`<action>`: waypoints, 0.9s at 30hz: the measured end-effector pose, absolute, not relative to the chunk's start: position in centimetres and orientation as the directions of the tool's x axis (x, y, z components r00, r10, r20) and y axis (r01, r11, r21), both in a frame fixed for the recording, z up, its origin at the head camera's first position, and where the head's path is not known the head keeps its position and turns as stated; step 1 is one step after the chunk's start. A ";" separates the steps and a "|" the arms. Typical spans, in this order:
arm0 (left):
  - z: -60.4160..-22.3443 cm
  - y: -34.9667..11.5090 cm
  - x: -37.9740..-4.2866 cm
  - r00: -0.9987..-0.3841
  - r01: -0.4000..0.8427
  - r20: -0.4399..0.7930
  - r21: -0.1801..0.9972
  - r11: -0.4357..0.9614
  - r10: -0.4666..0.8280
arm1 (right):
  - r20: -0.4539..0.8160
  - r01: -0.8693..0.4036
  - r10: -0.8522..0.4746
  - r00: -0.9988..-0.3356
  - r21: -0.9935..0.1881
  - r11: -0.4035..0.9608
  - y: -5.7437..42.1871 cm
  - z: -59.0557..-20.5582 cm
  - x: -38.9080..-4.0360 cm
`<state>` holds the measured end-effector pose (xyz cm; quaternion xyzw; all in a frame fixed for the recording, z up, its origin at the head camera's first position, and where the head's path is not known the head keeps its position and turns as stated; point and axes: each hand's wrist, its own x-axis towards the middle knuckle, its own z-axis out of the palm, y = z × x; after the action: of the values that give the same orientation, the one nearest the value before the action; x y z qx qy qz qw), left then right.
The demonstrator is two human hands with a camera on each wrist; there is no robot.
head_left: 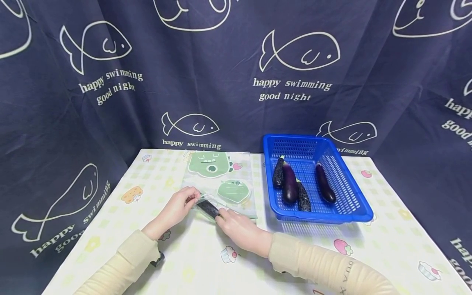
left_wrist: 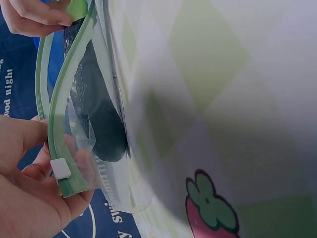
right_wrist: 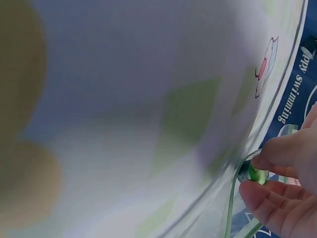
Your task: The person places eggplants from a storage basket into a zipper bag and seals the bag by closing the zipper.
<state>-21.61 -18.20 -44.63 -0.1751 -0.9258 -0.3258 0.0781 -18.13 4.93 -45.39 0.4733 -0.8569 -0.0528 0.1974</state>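
A clear zip bag [head_left: 221,184] with green cartoon prints lies on the table, its green zip edge [left_wrist: 62,84] and white slider [left_wrist: 60,168] showing in the left wrist view. My left hand [head_left: 182,202] pinches the bag's edge by the slider, and the mouth gapes. A dark eggplant [head_left: 207,208] is partly inside the mouth, its blunt end [left_wrist: 110,134] seen through the plastic. My right hand [head_left: 239,229] grips its green stem [right_wrist: 257,173] between thumb and fingers.
To the right of the bag stands a blue plastic basket [head_left: 271,205] with several eggplants [head_left: 290,186] in it. A patterned cloth covers the table [head_left: 155,176]. Behind hangs a dark blue curtain [head_left: 228,82] with white fish drawings.
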 end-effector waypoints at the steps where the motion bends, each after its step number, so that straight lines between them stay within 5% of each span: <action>1: -44.7 -18.2 -21.6 -0.926 0.377 0.260 0.575 0.726 0.275 | 0.290 -0.789 -0.832 -0.473 0.281 0.546 4.9 -45.4 -18.2; 27: -44.3 -18.2 -21.7 -0.916 0.399 0.283 0.577 0.713 0.284 | 0.268 -0.744 -0.830 -0.488 0.368 0.557 3.3 -45.1 -19.1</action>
<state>-21.66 -18.21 -44.29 -0.1853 -0.9213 -0.3307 0.0869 -19.09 3.28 -45.14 0.4596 -0.8567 -0.1017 0.2112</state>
